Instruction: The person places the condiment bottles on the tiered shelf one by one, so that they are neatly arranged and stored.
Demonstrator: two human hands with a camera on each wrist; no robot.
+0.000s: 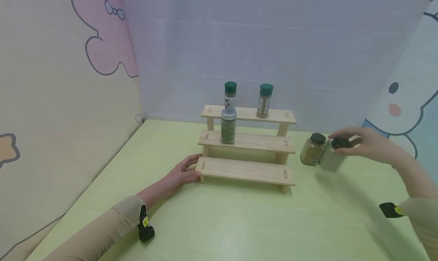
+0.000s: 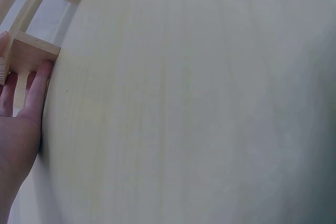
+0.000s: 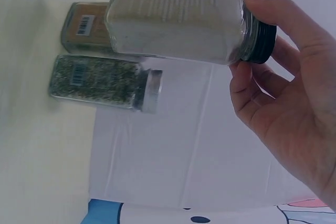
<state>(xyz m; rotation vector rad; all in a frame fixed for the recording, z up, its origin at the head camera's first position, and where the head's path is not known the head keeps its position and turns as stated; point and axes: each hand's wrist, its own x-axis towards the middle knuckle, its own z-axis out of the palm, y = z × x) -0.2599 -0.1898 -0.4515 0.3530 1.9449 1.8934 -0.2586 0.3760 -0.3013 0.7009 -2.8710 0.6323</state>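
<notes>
In the head view my right hand [image 1: 366,145] pinches the black lid of a clear spice jar [image 1: 332,160] filled with pale powder. The right wrist view shows this jar [image 3: 176,22] with thumb and fingers round its lid; a shadow lies on the table below it. Close beside it stand a jar of brown powder [image 1: 312,151] and, in the right wrist view, a jar of green herbs [image 3: 97,81] with a silver lid. My left hand [image 1: 179,174] grips the left end of the lowest step of a wooden three-tier rack [image 1: 244,169], its fingers partly hidden behind the wood.
On the rack's top step stand two green-capped spice bottles, one on the left [image 1: 230,94] and one on the right [image 1: 264,101]. A silver-lidded herb jar [image 1: 228,128] stands on the middle step. Behind the pale green table [image 1: 222,223] hangs a white sheet [image 1: 267,44].
</notes>
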